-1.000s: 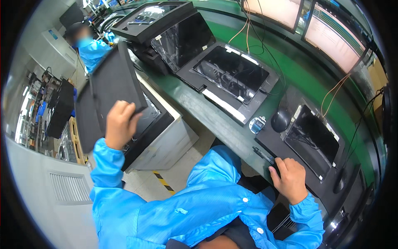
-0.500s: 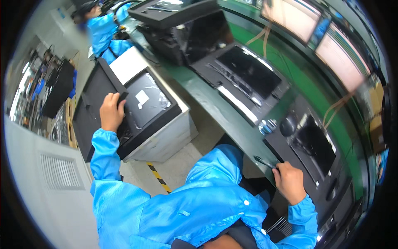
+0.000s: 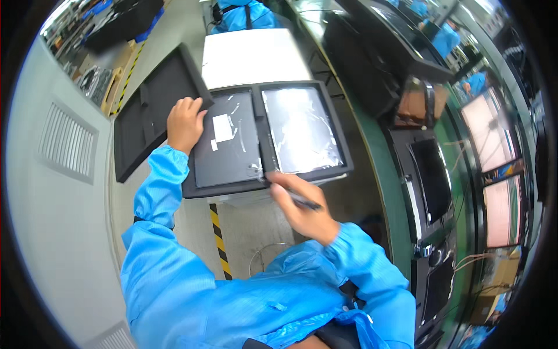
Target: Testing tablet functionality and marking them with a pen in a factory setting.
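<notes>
Your right hand (image 3: 299, 206) has left the edge of the green workbench (image 3: 381, 174) and now sits at the near edge of the black tray (image 3: 264, 136), holding a dark pen (image 3: 293, 196). Your left hand (image 3: 185, 123), which gripped a raised dark panel one second ago, now rests flat on the left laptop (image 3: 226, 145) in that tray. Your view has swung left: the tray now fills the centre, and the workbench has shifted to the right.
</notes>
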Demonstrator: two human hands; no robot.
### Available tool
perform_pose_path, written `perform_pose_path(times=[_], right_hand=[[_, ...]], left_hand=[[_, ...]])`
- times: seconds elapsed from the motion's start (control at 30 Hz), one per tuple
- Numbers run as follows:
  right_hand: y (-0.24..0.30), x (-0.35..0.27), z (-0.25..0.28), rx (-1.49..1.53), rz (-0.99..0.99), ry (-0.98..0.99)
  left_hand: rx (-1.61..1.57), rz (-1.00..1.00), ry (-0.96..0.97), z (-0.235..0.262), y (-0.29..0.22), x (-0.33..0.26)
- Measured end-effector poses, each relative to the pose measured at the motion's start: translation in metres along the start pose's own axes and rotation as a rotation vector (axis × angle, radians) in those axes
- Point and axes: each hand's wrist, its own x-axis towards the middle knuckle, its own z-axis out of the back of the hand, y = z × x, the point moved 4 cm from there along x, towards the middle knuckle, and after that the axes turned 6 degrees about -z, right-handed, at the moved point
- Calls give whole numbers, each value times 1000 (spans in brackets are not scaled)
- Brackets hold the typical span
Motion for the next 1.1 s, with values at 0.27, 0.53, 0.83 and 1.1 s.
perform_pose_path(times=[0.27,0.53,0.83,1.1], right_hand=[[-43,113,-106,-75,-108,53],[-46,109,-104,-285,-16,43],[25,-57,79,-625,79,-132],[74,-296,219,-1375,-224,-404]], left_hand=[[-5,-37,128,-4,2,5],[2,-12,113,-2,-2,4],[48,-245,32,20,-20,9],[-381,-463,234,80,-269,43]])
